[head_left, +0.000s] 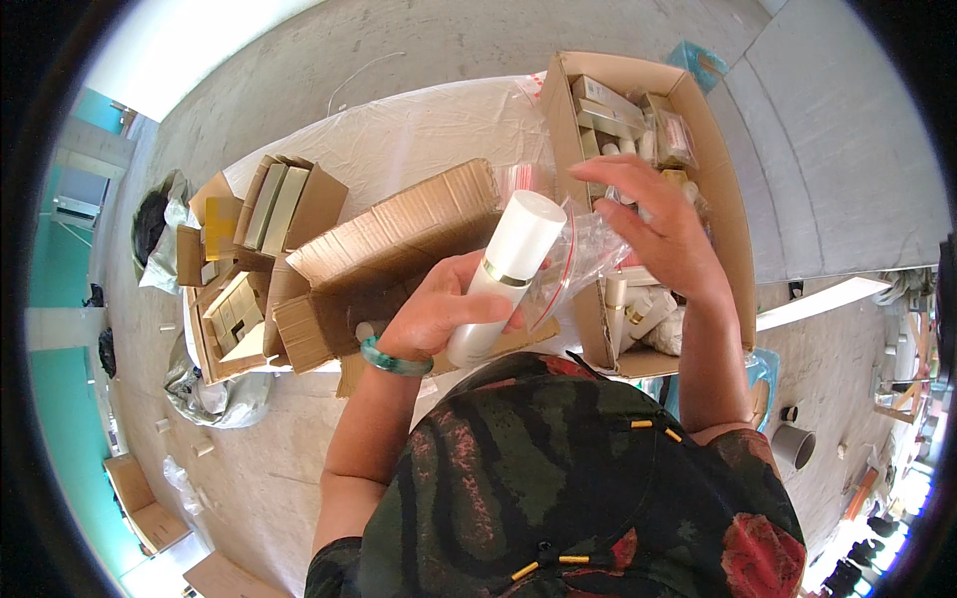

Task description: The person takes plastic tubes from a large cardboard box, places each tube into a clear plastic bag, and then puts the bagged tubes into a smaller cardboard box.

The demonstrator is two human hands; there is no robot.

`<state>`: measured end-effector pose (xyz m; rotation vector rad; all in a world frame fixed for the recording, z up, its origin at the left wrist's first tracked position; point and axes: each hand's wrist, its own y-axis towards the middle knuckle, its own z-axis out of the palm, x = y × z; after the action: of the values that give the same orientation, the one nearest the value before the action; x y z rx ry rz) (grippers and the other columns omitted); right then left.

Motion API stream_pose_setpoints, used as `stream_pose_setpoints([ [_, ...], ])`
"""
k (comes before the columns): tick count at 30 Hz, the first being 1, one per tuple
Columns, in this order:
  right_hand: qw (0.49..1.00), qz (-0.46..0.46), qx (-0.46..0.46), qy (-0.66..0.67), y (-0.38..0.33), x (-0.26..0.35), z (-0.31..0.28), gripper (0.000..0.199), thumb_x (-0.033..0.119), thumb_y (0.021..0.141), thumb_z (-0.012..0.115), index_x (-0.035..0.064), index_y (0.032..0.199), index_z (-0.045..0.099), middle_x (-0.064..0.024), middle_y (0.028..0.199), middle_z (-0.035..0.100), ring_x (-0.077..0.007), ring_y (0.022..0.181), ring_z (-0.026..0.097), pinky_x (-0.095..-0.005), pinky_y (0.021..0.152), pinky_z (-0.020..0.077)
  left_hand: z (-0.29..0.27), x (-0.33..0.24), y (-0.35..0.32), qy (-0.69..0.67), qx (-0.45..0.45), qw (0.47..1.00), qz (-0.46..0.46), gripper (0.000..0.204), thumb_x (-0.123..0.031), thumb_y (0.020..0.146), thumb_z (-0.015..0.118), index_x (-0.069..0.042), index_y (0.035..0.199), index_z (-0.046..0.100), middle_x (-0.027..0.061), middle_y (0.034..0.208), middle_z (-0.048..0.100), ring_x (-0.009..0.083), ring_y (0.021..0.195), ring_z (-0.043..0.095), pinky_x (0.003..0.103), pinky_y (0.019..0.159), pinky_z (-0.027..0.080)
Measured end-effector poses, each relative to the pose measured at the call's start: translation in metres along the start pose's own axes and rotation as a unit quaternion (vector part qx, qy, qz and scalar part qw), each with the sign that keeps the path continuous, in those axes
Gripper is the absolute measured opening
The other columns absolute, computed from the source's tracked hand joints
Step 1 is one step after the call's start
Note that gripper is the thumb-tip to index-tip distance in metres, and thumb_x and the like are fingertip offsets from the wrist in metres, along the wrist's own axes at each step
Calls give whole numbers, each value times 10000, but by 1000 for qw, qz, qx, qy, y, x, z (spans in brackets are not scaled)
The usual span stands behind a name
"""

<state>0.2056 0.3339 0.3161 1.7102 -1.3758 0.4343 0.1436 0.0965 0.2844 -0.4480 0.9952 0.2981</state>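
Observation:
My left hand point(434, 304) is wrapped round a white pump-style bottle point(525, 237) with a tall white cap and a gold band. The bottle leans, its cap pointing up and to the right. Beside it hangs a clear zip bag point(563, 274) with a red seal line, apparently also caught by the left fingers behind the bottle. My right hand point(668, 219) is raised at the bag's right side, thumb and fingers apart. The bag lies close to its thumb; whether they touch I cannot tell. Below the left hand stands an open cardboard box point(399, 234).
A large cardboard carton point(733, 239) on the right holds white boxes, bottles and bagged items. Smaller cardboard boxes point(319, 204) with flat cartons stand at the left. White sheeting point(399, 130) covers the table. Plastic sacks point(214, 389) lie on the floor.

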Motion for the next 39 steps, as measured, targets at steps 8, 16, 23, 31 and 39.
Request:
stream_pose_setpoints([
  [8, 990, 53, 128, 33, 9, 0, 15, 127, 17, 821, 551, 20, 936, 606, -61, 837, 562, -144, 757, 525, -259, 683, 422, -12, -8, -14, 72, -64, 995, 26, 576, -242, 705, 701, 23, 1183, 519, 53, 877, 608, 110, 739, 563, 243, 681, 460],
  [16, 994, 86, 63, 33, 8, 14, 24, 111, 45, 806, 575, 42, 912, 606, -82, 795, 579, -203, 734, 555, -287, 678, 435, -18, -41, -13, -83, -126, 891, 429, 719, -349, 757, 700, -25, 1303, 363, 124, 1073, 551, 232, 926, 590, 392, 880, 479],
  [23, 993, 92, 39, 55, 8, 21, 26, 102, 37, 818, 575, 33, 914, 609, -68, 797, 580, -172, 753, 555, -267, 686, 435, -11, -25, -4, -128, -65, 929, 342, 672, -250, 755, 713, -43, 1299, 377, 118, 1064, 567, 259, 995, 568, 411, 920, 439],
  [31, 990, 89, 50, 99, 6, 24, 25, 104, 32, 819, 593, 27, 919, 620, -48, 823, 590, -134, 780, 542, -253, 706, 429, -19, -14, 10, -145, -104, 925, 335, 641, -256, 783, 695, -76, 1300, 362, 132, 1134, 542, 284, 1127, 488, 458, 1014, 349],
  [39, 970, 103, 31, 218, 5, 11, 33, 100, 35, 843, 584, 26, 932, 630, 2, 840, 584, -77, 785, 506, -222, 701, 413, -14, -3, 21, -77, -88, 951, 285, 540, -216, 792, 683, -71, 1244, 425, 153, 1259, 493, 267, 1222, 414, 421, 1037, 300],
])
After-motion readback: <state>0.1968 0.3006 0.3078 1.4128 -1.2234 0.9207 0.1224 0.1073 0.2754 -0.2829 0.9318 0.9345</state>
